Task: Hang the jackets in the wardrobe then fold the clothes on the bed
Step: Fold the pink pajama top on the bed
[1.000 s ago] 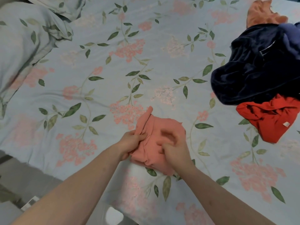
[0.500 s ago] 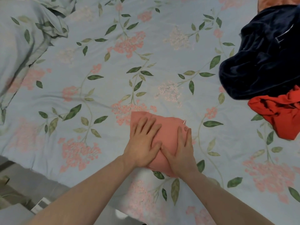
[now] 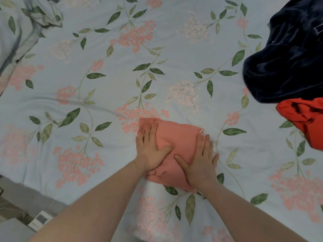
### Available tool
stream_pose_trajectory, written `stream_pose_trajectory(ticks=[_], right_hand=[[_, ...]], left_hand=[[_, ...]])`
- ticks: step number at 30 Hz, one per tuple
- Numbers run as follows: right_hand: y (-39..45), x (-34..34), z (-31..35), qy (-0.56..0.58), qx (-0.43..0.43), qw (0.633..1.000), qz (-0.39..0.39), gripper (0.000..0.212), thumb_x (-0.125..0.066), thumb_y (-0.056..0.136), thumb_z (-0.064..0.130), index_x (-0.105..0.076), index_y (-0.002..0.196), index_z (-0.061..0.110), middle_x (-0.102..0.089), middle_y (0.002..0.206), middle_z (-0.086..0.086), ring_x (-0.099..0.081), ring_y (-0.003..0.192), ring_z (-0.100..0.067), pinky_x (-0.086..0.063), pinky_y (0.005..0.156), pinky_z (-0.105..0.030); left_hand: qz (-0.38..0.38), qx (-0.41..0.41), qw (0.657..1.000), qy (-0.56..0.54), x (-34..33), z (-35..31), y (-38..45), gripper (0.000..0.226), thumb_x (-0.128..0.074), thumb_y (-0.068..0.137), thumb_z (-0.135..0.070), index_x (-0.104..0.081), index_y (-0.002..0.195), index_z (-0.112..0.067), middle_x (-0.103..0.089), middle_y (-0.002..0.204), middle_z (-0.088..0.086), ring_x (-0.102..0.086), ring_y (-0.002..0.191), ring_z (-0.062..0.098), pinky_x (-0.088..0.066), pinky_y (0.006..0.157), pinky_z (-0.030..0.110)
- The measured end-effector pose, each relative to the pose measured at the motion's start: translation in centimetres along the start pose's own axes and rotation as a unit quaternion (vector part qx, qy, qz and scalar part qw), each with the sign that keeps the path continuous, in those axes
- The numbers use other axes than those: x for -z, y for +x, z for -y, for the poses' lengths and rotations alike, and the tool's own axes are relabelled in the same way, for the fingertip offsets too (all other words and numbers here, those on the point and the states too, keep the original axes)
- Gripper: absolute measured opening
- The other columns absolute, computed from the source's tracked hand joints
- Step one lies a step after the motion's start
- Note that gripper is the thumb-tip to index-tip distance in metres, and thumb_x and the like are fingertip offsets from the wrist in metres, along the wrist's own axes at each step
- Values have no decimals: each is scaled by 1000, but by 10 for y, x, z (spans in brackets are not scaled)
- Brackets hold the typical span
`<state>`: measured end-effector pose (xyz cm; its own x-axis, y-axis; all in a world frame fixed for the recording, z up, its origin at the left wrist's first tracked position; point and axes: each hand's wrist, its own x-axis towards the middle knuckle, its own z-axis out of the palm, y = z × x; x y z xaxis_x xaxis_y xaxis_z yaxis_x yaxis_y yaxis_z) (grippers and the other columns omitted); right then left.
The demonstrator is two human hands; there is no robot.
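Note:
A salmon-pink garment (image 3: 176, 137), folded into a small rectangle, lies on the floral bed sheet (image 3: 122, 75) near the front edge. My left hand (image 3: 152, 151) presses flat on its left side, fingers straight. On its right side rests my right hand (image 3: 202, 159), also flat with fingers spread. At the right edge lie a dark navy fleece garment (image 3: 286, 62) and, below it, a crumpled red garment (image 3: 307, 119).
A bunched duvet or pillow (image 3: 21, 28) in the same floral print sits at the top left. The bed's front edge runs along the lower left, with grey floor (image 3: 15, 193) and a small white object (image 3: 41, 220) beyond it.
Both hands went from gripping and folding the pink garment to pressing flat on it. They have since slid apart toward its left and right sides. The view has shifted right and closer.

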<state>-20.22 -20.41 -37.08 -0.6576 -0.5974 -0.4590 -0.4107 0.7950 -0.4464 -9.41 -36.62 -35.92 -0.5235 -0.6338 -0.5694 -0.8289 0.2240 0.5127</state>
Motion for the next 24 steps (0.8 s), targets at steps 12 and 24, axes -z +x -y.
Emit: stream_pose_trajectory(ticks=[12, 24], right_hand=[[-26, 19, 11, 247, -80, 965, -19, 126, -80, 67, 67, 0, 161, 42, -14, 163, 0, -35, 143, -25, -36, 116, -45], [-30, 29, -5, 404, -126, 903, 75, 89, -85, 80, 43, -36, 153, 31, -56, 140, 11, -59, 120, -11, -50, 100, -34]], left_hand=[[88, 143, 920, -354, 30, -27, -14, 61, -73, 87, -28, -50, 143, -22, -67, 123, -3, -67, 107, 20, -55, 97, 44], [-22, 159, 912, -378, -11, -18, -50, 55, -68, 88, -55, -47, 131, -29, -64, 120, -5, -67, 105, 17, -56, 93, 41]])
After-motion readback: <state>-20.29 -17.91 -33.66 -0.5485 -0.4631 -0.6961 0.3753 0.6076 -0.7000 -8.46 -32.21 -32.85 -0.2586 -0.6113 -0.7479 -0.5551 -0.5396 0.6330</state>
